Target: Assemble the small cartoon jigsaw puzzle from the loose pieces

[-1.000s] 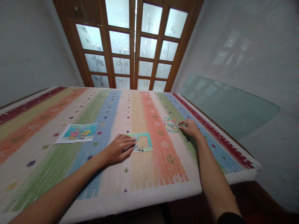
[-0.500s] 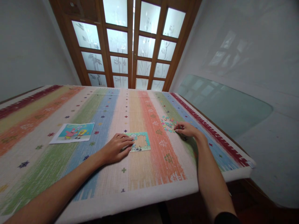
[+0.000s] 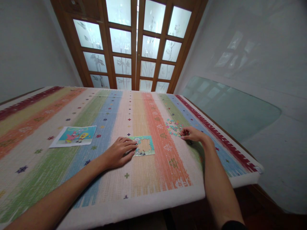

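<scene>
Dozens of small, multicoloured puzzle pieces (image 3: pixel 173 125), likely light, stiff, best pinched edgewise, lie toward the tabletop's (image 3: pixel 144 174) right edge beside the right hand (image 3: pixel 192 134), fingers nearly together, grip unclear; the left hand's (image 3: pixel 122 150) outstretched fingers press a rectangular, teal-bordered puzzle board (image 3: pixel 145 145).

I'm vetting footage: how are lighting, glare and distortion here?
Head view: door panes brightest, below the table dark; head view: pale reflections on the right wall; head view: the wooden frames lean outward; head view: puzzle pieces by the right hand look indistinct.
</scene>
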`<state>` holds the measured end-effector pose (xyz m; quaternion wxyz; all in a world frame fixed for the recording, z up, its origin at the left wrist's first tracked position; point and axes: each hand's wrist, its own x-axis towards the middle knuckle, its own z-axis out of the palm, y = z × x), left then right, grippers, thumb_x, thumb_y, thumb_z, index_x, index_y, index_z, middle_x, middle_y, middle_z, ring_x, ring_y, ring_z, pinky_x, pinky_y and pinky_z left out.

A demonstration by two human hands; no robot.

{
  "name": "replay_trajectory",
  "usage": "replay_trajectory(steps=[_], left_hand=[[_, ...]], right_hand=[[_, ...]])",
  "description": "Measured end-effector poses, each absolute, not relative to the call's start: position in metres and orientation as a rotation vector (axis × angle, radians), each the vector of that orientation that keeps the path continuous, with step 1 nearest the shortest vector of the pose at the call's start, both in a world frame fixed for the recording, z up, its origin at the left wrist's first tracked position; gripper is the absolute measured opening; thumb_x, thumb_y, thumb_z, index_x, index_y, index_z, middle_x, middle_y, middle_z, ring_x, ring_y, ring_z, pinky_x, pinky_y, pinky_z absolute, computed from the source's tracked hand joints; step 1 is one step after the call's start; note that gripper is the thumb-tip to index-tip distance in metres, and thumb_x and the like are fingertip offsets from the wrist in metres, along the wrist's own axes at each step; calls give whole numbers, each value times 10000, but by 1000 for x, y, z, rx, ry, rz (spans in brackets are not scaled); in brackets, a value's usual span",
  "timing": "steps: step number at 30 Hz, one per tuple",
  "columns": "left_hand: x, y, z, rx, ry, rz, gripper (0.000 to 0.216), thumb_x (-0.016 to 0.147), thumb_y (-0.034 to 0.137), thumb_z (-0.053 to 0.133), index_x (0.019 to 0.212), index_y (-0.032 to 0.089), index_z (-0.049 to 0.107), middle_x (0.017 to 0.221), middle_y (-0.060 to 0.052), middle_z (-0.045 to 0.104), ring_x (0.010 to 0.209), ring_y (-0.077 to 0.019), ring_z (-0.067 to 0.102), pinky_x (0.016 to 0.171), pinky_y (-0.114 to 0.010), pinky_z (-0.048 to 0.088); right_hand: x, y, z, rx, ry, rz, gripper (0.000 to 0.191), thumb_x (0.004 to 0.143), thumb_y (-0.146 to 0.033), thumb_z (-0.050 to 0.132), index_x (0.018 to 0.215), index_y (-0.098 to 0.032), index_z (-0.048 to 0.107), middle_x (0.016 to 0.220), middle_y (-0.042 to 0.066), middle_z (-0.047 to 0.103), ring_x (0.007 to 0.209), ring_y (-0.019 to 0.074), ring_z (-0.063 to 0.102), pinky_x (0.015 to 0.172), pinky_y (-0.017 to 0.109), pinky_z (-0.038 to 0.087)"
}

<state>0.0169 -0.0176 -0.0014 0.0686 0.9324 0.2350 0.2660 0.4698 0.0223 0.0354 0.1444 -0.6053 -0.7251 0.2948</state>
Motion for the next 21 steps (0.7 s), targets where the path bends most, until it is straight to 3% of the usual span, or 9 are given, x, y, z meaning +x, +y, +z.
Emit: replay_trajectory(steps=[4,11,16,21], left_hand=[[17,-18,-1,2806,701,802,285,998,242,552,1253,254,680,1289,-58,724,1171,-273,642,996,-478,458],[17,-19,-1,2823,706,792,274,1011,257,539,1248,231,676,1292,-71,721,1174,-275,641,997,-483,464],[17,-19,-1,2808,719,777,281,1013,264,540,1259,249,677,1299,-61,718,1175,-274,638,1002,-486,459],[17,-19,-2,2804,727,766,293,1009,255,537,1264,250,681,1299,-64,718,1175,-276,633,1003,-486,452]], right_hand=[[461,20,38,-1701,-2079,892,319,663,-463,787,692,-208,596,662,14,630,643,176,585,646,310,488],[410,18,47,-1387,-2141,1086,267,811,-434,723,838,-171,764,743,60,739,642,161,641,624,284,496],[356,13,35,-1191,-2171,929,261,874,-389,710,1013,-197,820,820,65,785,662,155,639,611,273,473],[307,-2,14,-1026,-2156,838,206,892,-322,713,1034,-221,821,892,61,784,743,167,645,672,295,473]])
